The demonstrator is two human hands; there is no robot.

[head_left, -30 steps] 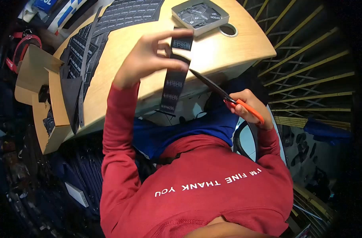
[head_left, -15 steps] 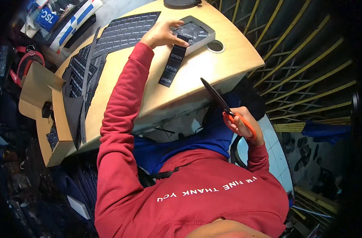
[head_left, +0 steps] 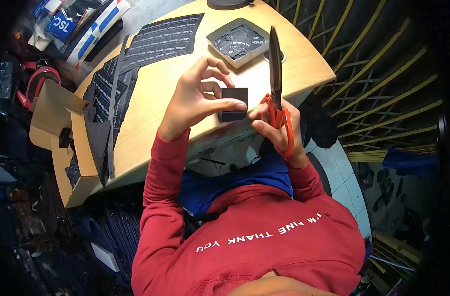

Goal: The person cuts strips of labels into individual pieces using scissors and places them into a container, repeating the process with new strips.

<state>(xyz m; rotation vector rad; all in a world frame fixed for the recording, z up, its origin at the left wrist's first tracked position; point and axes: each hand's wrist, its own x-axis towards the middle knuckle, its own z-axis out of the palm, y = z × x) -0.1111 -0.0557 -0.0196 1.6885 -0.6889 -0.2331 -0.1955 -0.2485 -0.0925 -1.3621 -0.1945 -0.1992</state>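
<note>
My left hand (head_left: 200, 96) pinches the strip of black EPSON labels (head_left: 234, 94) between thumb and fingers. The strip looks folded or seen at an angle, and its printing does not show. Close on its right, my right hand (head_left: 286, 130) grips scissors with orange handles (head_left: 289, 133). Their dark blades (head_left: 275, 64) point away from me and look closed. Behind both hands lies a shallow grey tray (head_left: 238, 63) holding many cut black EPSON labels (head_left: 240, 42).
A sheet of EPSON labels (head_left: 165, 37) lies at the back of the wooden table (head_left: 151, 93). More dark label sheets (head_left: 104, 93) and a long metal ruler (head_left: 115, 108) lie on the left. An opened cardboard box (head_left: 79, 148) stands at the left edge. Folding metal bars (head_left: 383, 74) are on the right.
My left hand has drawn the label strip back from the tray toward me. My right hand has raised the scissors and brought them beside the strip, blades turned more upright.
</note>
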